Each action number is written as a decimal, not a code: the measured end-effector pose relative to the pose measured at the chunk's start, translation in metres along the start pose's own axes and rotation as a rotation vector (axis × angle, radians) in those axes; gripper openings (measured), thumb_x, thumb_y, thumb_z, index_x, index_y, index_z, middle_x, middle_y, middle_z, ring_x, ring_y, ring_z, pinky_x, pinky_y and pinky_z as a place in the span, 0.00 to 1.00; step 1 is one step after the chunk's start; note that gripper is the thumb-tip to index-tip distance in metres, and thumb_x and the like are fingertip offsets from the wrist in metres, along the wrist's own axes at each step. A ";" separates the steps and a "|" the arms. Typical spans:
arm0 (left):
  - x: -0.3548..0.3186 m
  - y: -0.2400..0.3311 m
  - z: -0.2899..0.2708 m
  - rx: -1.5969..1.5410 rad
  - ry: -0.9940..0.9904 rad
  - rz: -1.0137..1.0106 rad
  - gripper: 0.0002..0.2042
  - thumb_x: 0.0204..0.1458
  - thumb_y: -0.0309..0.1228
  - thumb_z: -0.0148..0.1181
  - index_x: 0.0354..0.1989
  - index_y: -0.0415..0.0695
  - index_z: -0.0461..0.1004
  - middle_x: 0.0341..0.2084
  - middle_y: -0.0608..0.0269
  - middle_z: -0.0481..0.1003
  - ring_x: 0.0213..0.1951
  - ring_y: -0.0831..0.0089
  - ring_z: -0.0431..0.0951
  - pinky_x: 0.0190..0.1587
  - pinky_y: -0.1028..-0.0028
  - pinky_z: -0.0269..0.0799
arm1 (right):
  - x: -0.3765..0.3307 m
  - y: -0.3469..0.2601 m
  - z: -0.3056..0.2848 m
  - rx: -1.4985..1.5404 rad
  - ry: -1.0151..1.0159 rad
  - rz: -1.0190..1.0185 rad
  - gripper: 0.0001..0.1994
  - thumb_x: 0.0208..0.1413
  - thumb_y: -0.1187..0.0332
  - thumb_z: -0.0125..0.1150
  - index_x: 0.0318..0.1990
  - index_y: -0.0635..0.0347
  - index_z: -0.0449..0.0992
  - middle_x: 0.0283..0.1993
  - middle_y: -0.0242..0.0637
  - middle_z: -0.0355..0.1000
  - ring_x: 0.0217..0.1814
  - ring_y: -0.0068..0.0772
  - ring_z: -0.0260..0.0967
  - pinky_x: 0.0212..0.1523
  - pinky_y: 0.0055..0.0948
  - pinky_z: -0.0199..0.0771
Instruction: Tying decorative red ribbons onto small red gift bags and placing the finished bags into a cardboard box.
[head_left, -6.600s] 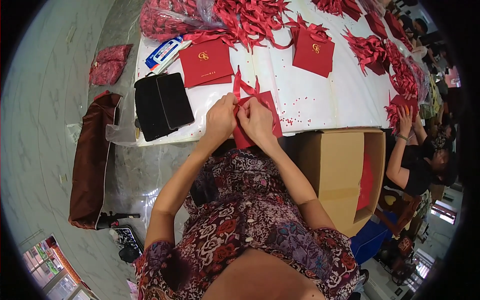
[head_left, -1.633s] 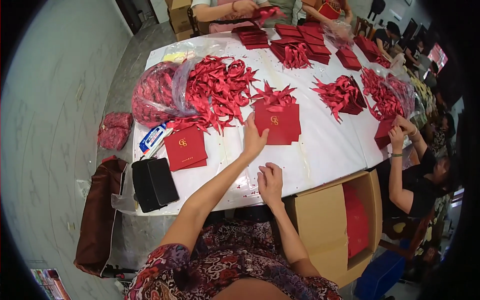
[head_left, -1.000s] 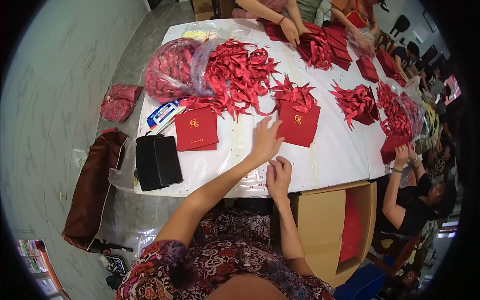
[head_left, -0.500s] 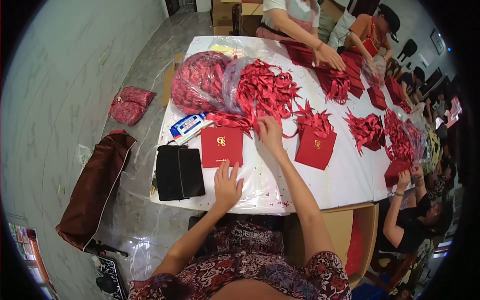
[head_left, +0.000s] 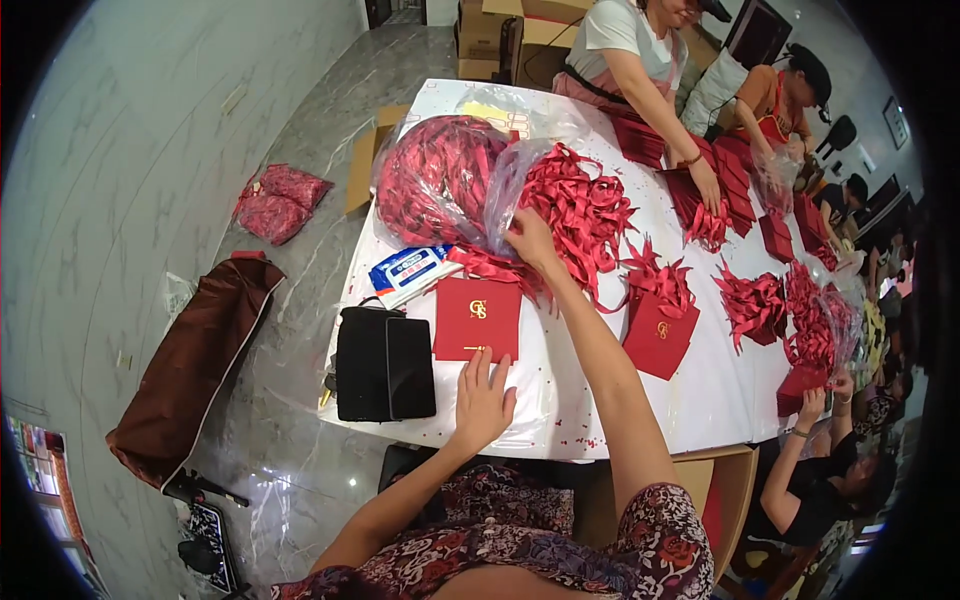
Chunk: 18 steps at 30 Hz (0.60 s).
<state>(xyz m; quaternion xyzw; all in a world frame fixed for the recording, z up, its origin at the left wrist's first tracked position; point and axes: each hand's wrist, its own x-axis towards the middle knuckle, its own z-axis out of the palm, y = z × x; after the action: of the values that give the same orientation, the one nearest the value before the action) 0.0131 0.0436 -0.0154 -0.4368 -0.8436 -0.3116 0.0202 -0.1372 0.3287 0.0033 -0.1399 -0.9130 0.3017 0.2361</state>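
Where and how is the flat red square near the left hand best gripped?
Probably by the near edge of the flat red square, pinched from the near side: it lies flat, and the left hand has its fingertips over that edge. The black case crowds the square's left edge, and ribbons lie beyond its far one.

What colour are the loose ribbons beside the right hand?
The ribbons are a shiny red, seen best in the head view.
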 end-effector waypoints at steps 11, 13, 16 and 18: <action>0.000 0.003 0.000 0.049 -0.055 -0.005 0.28 0.55 0.37 0.55 0.64 0.39 0.63 0.63 0.37 0.57 0.67 0.46 0.53 0.68 0.51 0.49 | 0.038 -0.003 0.029 0.020 0.015 -0.360 0.23 0.41 0.65 0.68 0.48 0.60 0.75 0.56 0.55 0.68 0.59 0.60 0.64 0.60 0.48 0.65; 0.001 0.003 -0.001 0.055 -0.057 -0.013 0.28 0.55 0.37 0.55 0.64 0.39 0.63 0.63 0.37 0.57 0.67 0.46 0.53 0.68 0.51 0.49 | 0.041 -0.002 0.042 -0.294 -0.160 -0.219 0.26 0.40 0.63 0.69 0.51 0.60 0.74 0.60 0.55 0.66 0.61 0.62 0.62 0.63 0.49 0.63; 0.002 0.007 0.001 0.045 -0.059 0.004 0.28 0.55 0.37 0.55 0.64 0.39 0.63 0.64 0.38 0.57 0.67 0.46 0.53 0.68 0.51 0.48 | 0.047 0.020 0.041 -0.353 -0.067 -0.337 0.28 0.39 0.62 0.69 0.51 0.62 0.73 0.60 0.56 0.65 0.62 0.61 0.62 0.61 0.49 0.65; 0.002 0.004 0.001 0.054 -0.056 -0.003 0.28 0.55 0.37 0.55 0.64 0.39 0.63 0.64 0.38 0.57 0.67 0.46 0.53 0.68 0.51 0.48 | 0.041 0.013 0.048 -0.220 -0.009 -0.254 0.28 0.39 0.64 0.68 0.52 0.62 0.73 0.58 0.56 0.67 0.59 0.60 0.65 0.59 0.48 0.67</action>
<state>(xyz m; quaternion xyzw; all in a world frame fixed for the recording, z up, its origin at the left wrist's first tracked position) 0.0152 0.0470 -0.0136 -0.4434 -0.8526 -0.2764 0.0082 -0.1953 0.3321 -0.0246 -0.0473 -0.9519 0.1681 0.2517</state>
